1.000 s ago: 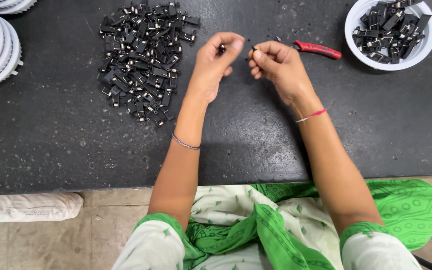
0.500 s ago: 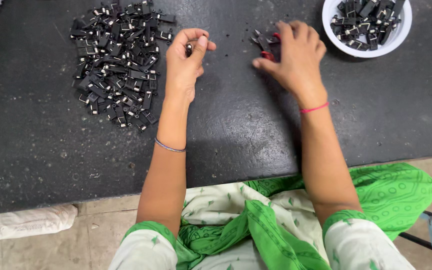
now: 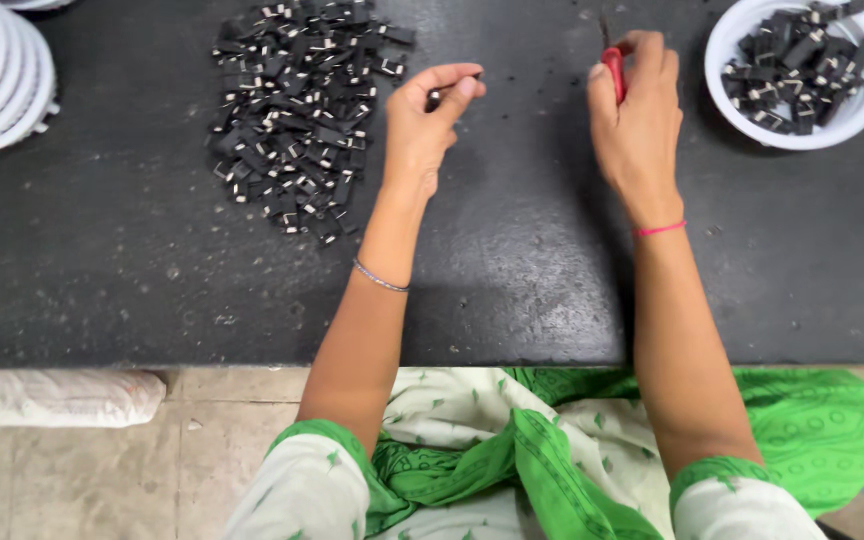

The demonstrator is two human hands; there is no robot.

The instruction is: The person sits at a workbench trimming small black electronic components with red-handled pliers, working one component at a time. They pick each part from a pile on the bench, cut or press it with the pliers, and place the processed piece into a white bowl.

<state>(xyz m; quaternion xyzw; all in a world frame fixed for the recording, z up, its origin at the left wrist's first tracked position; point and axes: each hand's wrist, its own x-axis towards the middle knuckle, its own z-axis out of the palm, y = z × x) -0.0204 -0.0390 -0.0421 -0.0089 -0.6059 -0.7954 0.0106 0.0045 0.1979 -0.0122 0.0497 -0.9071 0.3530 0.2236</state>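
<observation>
A small black part (image 3: 439, 95) is pinched in the left hand (image 3: 424, 125), just right of the big pile of parts (image 3: 297, 110). The right hand (image 3: 637, 125) has now picked up the red-handled pliers (image 3: 613, 72) from the dark worktop (image 3: 512, 270) and grips them, near the white bowl (image 3: 800, 75).

The right hand (image 3: 637, 125), flat on the desk (image 3: 512, 260) half a second ago, now grips the red-handled pliers (image 3: 613, 70); both hands are lifted and farther apart.
</observation>
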